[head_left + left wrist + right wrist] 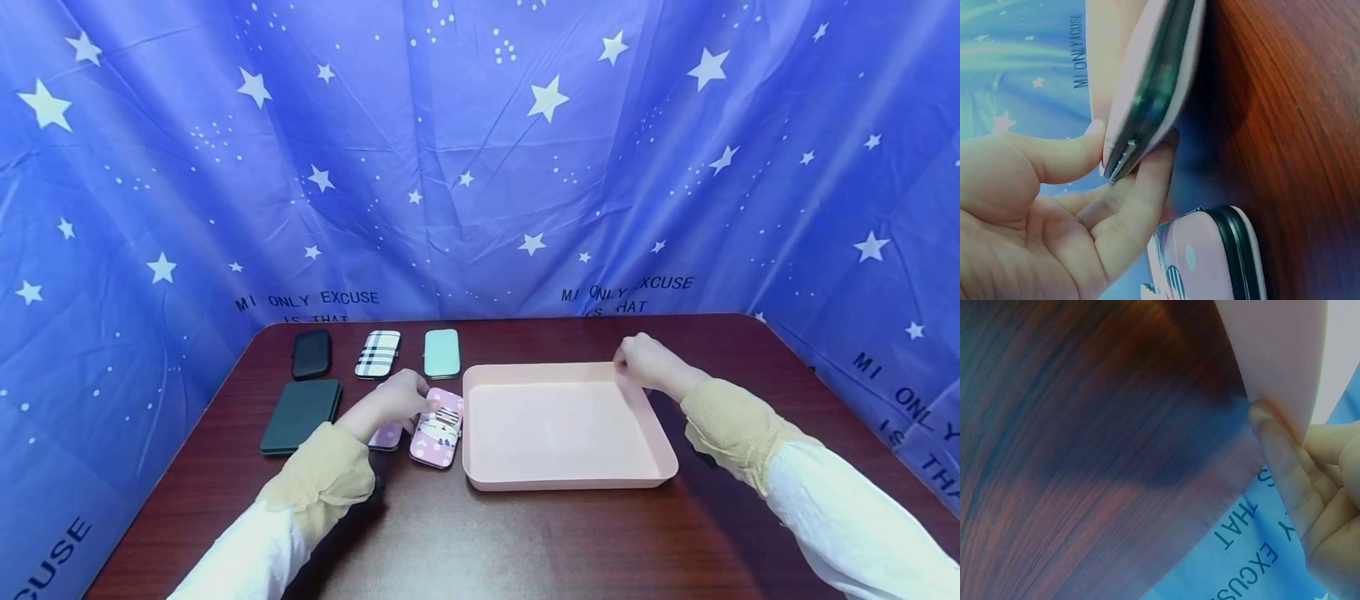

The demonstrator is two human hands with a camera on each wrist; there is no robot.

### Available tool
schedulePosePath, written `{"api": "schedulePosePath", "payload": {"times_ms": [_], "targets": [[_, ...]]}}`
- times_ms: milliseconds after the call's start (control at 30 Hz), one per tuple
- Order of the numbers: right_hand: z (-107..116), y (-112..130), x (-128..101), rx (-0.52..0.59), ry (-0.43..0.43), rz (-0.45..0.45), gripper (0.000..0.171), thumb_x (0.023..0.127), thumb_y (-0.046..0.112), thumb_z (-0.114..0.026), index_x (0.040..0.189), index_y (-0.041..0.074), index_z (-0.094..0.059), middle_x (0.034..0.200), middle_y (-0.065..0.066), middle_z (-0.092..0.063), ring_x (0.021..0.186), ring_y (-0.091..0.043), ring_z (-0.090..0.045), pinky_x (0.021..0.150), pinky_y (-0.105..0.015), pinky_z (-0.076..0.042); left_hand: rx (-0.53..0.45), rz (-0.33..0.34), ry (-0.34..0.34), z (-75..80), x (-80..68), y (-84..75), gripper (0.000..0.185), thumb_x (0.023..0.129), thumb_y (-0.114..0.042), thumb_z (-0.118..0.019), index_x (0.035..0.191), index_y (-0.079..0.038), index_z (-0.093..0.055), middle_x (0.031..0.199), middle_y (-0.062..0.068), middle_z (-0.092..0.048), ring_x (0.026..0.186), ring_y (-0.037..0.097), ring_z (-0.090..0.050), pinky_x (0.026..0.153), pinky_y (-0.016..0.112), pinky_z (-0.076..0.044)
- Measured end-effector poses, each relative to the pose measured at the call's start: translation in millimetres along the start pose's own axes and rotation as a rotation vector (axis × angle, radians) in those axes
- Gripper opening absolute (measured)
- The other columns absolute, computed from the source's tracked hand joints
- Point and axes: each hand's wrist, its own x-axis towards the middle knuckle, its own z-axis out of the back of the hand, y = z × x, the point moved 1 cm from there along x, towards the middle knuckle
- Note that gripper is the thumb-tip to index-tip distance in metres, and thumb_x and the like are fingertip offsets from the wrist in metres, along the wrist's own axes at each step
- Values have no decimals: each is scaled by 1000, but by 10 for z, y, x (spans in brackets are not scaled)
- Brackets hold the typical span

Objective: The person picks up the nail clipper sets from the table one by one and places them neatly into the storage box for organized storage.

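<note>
My left hand [397,404] pinches the edge of a pink case [1154,81] between thumb and fingers; the case has a dark seam and stands tilted up off the table. In the head view the fingers meet the far end of the pink cartoon-print case [437,431]. A second pink case [386,436] lies under the hand, also visible as a pink case [1210,256] flat on the wood. My right hand [641,360] grips the far right rim of a shallow pink tray [570,482], fingers [1275,450] against its wall [1279,356].
On the dark wooden table [525,542], behind the left hand, lie a black case [311,352], a plaid case [377,353] and a mint case [442,352]. A dark green wallet [301,415] lies to the left. Blue starred cloth surrounds the table.
</note>
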Motion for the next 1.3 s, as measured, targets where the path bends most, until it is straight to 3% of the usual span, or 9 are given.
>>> {"api": "schedulePosePath", "payload": {"times_ms": [300,533,767,967,1300], "targets": [[1,4,-3,17,20,-15,30,72,-11,-52,51,12,-53,51,6,-47,45,-7,-45,48,-23,-39,-152,-19,38,151,-65,20,38,93,-6,-57,121,17,-47,89,18,-65,72,21,-66,64,37,-58],[8,46,9,45,22,6,31,71,-11,-52,50,12,-51,47,7,-47,39,-5,-46,46,-22,-40,-293,-40,100,304,-125,-68,30,95,-5,-53,118,14,-48,82,12,-64,67,15,-62,67,36,-57],[-4,40,13,4,11,3,30,71,-11,-53,51,12,-52,52,6,-47,49,-9,-44,49,-23,-38,-375,-88,135,387,-226,-344,29,96,-7,-52,117,13,-49,80,7,-61,66,11,-59,70,35,-58],[-9,30,-1,20,10,6,35,71,-11,-50,49,15,-45,49,8,-40,45,-8,-40,46,-22,-34,-437,-99,125,399,-276,-636,25,95,-6,-54,113,12,-51,72,3,-55,57,8,-47,64,31,-57],[-18,7,8,46,50,-18,39,72,-13,-48,48,16,-41,44,8,-40,33,-1,-41,41,-20,-36,-473,-121,136,394,-214,-1088,29,94,-9,-56,114,12,-52,76,6,-63,64,12,-59,68,31,-57]]}}
